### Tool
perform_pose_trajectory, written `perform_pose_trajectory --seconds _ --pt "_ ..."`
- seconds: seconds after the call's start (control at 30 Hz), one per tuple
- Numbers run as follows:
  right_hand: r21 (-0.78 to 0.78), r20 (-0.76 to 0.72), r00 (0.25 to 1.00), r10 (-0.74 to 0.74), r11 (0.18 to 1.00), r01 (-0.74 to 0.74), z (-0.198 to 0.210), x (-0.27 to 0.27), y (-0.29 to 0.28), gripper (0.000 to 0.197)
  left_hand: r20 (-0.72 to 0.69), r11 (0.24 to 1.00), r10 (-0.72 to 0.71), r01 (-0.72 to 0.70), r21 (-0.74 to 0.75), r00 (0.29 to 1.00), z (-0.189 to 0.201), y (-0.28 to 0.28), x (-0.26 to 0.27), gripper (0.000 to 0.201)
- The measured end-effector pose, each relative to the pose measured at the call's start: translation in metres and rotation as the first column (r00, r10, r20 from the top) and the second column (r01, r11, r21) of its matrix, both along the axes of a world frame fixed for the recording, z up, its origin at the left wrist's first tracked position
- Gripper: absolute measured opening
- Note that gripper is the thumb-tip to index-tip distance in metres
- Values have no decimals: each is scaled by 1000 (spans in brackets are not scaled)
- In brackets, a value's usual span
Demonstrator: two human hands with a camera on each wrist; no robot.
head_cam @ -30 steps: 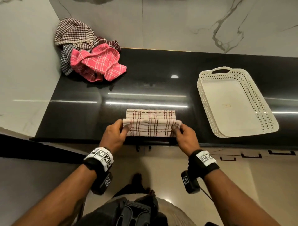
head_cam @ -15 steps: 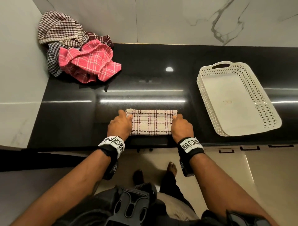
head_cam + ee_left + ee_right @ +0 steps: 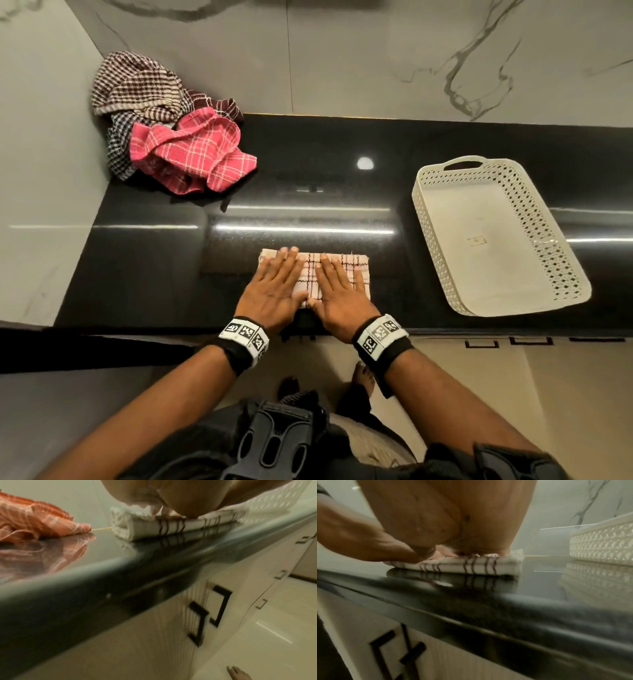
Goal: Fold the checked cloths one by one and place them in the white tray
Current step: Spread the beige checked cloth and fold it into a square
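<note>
A folded cream cloth with dark red checks (image 3: 356, 265) lies near the front edge of the black counter (image 3: 308, 171). My left hand (image 3: 274, 284) and right hand (image 3: 337, 289) lie flat on it side by side, fingers straight, pressing it down. The wrist views show the cloth's folded layers (image 3: 171, 526) (image 3: 471, 568) squashed under the palms. The white perforated tray (image 3: 428, 219) stands to the right with nothing in it. A heap of loose checked cloths, pink (image 3: 195, 150) in front and brown-and-white (image 3: 137, 85) behind, sits in the back left corner.
Marble walls close the counter at the back and left. The tray's wall (image 3: 599, 545) stands a short way right of the cloth. Cabinet fronts with black handles (image 3: 221, 605) run below the counter edge. A bare foot (image 3: 238, 673) shows on the floor.
Both hands pinched the cloth's near edge, folded it away over the far half, then let go at the ends and slid inward to lie flat on top.
</note>
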State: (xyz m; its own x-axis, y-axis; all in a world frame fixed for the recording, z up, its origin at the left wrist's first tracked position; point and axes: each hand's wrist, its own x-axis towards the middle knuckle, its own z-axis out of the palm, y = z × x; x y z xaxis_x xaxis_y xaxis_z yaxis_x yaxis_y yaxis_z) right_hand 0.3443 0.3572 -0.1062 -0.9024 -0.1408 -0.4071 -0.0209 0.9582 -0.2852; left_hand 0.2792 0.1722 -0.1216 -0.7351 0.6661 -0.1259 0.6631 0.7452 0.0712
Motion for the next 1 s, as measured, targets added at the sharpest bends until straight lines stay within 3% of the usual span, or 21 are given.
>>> perform_pose_trajectory --seconds 0.1,0.37,0.47,0.57,0.67,0.73,0.83,0.93,1.0 --pt "89 45 999 -3 996 -1 -9 -3 26 83 6 995 70 -69 -74 998 -8 -21 -6 82" --pt "148 51 984 -169 976 160 3 5 55 91 57 993 115 -112 -46 992 7 -18 1 79" --pt "68 -96 994 -48 996 55 10 1 51 82 7 996 -38 37 86 999 15 -6 18 62" --pt "97 -68 998 7 995 0 8 1 51 76 27 968 -241 238 84 970 12 2 31 50" --pt "133 -110 993 -47 989 62 14 20 42 72 20 990 -136 134 51 991 21 -2 15 48" --pt "111 -160 986 -39 992 58 21 38 21 65 41 999 -51 51 10 998 31 -10 4 54" --pt "39 -201 979 -2 999 10 22 54 -3 64 129 996 -79 85 -43 989 38 -23 1 74" --pt "12 -186 978 97 995 -97 12 45 -4 92 222 976 -162 189 -106 961 28 -41 15 92" --pt "36 -108 981 162 987 -159 2 35 1 108 209 974 -177 202 -106 962 13 -50 25 101"
